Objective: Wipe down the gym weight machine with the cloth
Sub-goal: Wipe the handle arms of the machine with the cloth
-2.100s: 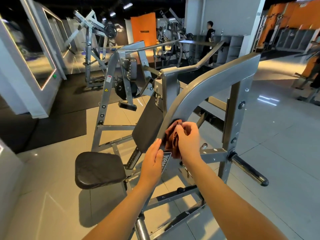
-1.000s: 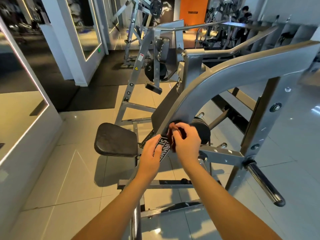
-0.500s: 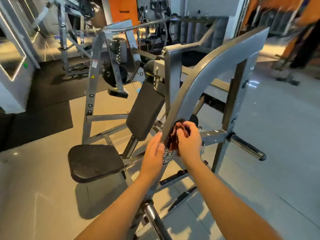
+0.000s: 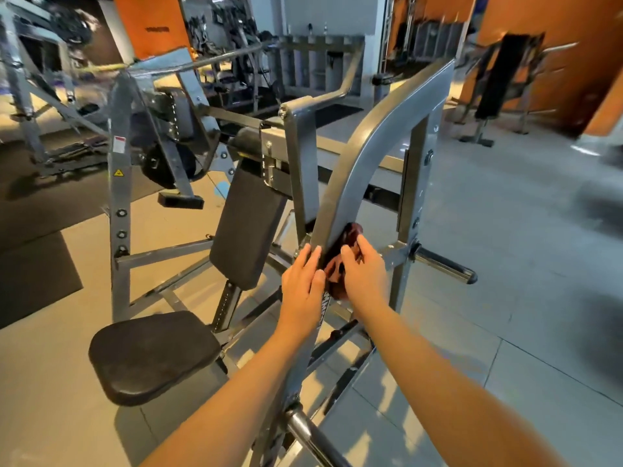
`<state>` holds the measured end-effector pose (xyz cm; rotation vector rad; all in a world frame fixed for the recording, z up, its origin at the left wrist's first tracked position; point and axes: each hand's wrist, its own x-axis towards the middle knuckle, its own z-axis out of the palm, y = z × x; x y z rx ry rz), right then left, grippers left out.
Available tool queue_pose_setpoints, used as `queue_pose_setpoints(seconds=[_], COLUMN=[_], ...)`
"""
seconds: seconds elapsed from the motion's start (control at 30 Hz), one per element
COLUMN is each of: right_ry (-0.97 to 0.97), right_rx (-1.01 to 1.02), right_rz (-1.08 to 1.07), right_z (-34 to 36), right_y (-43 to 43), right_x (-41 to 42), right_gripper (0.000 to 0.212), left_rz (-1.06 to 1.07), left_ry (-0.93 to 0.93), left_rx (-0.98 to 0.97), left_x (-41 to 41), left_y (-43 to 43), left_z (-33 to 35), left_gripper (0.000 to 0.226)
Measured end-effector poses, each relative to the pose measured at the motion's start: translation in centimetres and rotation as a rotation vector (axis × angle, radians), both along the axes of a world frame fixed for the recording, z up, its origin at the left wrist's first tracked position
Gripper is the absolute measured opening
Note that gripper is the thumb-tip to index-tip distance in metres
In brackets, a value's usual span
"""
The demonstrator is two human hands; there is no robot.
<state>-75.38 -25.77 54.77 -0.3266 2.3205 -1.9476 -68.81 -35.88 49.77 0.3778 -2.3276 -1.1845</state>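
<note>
A grey steel weight machine [image 4: 367, 146] fills the middle of the head view, its curved arm sloping down toward me. My right hand [image 4: 365, 274] grips a bunched dark red cloth [image 4: 340, 257] and holds it against the right side of that arm. My left hand [image 4: 303, 288] rests flat on the arm's left face, fingers straight, beside the cloth. The cloth is partly hidden behind my right hand and the arm.
The machine's black seat [image 4: 151, 355] and back pad [image 4: 249, 224] lie to the left. A weight peg [image 4: 445, 264] sticks out on the right, another peg [image 4: 313, 436] near my forearms. Other gym machines [image 4: 50, 96] stand behind on tiled floor.
The view has swung and moved in closer. Both hands stay at the same spot on the curved arm, the cloth shifting slightly up along it.
</note>
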Motion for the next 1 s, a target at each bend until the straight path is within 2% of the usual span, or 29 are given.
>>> queue_pose_setpoints(seconds=[0.13,0.23,0.37,0.5,0.63,0.7,0.77,0.87,1.0], right_ry=[-0.008,0.028,-0.037,0.004,0.038,0.090,0.128,0.135,0.214], right_rx=[0.019,0.016,-0.060,-0.036,0.067,0.125,0.095,0.103,0.234], right_rz=[0.084,0.050,-0.029,0.006,0.059,0.060,-0.004,-0.073,-0.132], right_z=[-1.5,-0.8,0.1,-1.3,-2.7,-2.4,-1.7,-2.1,-4.1], right_y=[0.8,1.3,-0.1,-0.6,0.1,0.5,0.5,-0.9,-1.8], right_x=[2.6,0.8,-1.5,1.4,4.1,3.5,3.0,3.9,6.3], right_gripper=[0.041,0.037,0.033,0.027,0.040,0.038,0.036,0.037,0.032], left_rz=[0.005,0.010,0.007,-0.005,-0.032,-0.057,-0.073,-0.112,-0.187], left_ry=[0.006,-0.009,-0.010,0.009,0.024,0.016,-0.021,-0.120,-0.178], left_rx=[0.005,-0.010,-0.024,-0.004,0.131,0.172,0.196,0.376,0.486], left_x=[-0.3,-0.1,0.0,0.3,1.2,2.0,2.8,3.7,5.4], left_y=[0.1,-0.1,-0.1,0.1,0.5,0.0,-1.1,-2.8,-4.2], left_z=[-1.3,-1.2,-1.1,-1.2,-1.6,-1.8,-2.4,-3.3,-3.2], left_gripper=[0.046,0.048,0.050,0.047,0.044,0.043,0.040,0.038,0.038])
